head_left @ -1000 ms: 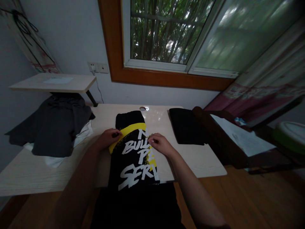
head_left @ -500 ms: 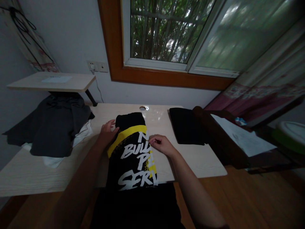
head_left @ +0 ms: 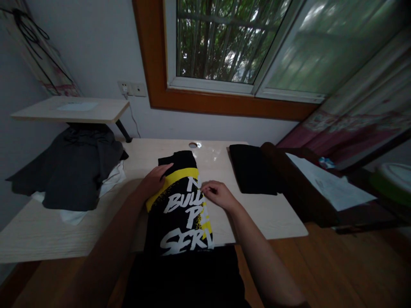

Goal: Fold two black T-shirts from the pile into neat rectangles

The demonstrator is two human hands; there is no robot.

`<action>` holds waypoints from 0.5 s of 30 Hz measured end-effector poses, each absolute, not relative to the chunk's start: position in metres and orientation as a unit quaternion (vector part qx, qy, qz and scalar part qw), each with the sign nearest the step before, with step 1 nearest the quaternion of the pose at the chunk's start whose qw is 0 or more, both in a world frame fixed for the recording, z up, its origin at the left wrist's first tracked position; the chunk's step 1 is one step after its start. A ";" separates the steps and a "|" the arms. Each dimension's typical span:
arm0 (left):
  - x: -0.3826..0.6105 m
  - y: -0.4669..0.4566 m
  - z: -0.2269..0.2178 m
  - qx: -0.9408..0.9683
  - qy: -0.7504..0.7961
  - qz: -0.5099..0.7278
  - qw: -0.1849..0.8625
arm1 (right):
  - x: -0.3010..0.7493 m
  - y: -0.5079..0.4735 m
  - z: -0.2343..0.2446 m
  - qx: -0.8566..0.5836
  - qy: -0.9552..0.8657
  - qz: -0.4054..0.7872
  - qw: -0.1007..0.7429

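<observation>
A black T-shirt (head_left: pixel 183 192) with a yellow band and large white lettering lies folded into a long strip in front of me, its lower end reaching the table's near edge by my dark clothing. My left hand (head_left: pixel 154 180) rests flat over the upper left side of the shirt, its fingers stretched toward the yellow band. On the opposite side, my right hand (head_left: pixel 218 194) has its fingers closed in a pinch at the shirt's right edge, beside the lettering.
A pile of dark grey and white clothes (head_left: pixel 73 167) sits on the table (head_left: pixel 257 218) at left, under a raised shelf (head_left: pixel 105 112). To the right lies a folded black garment (head_left: pixel 252 169). Beyond it, a white sheet (head_left: pixel 324 182) rests on a dark brown surface. A window is behind.
My left hand has moved right, from the shirt's left edge onto its top. The shirt's upper left corner has shifted inward. My right hand has stayed in place.
</observation>
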State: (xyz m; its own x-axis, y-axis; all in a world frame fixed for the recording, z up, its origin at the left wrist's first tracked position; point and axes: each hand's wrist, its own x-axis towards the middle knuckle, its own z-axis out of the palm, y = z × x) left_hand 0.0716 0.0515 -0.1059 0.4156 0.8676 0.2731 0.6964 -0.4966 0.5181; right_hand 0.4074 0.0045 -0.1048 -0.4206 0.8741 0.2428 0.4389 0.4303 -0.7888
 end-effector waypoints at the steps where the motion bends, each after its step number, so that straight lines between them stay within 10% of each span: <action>1: 0.072 0.051 -0.106 0.820 0.480 0.264 0.166 | 0.407 0.004 -0.104 -0.420 -0.779 0.324 0.334; 15: 0.060 0.078 -0.121 0.593 0.636 0.420 0.261 | 0.404 0.008 -0.110 -0.430 -0.790 0.296 0.322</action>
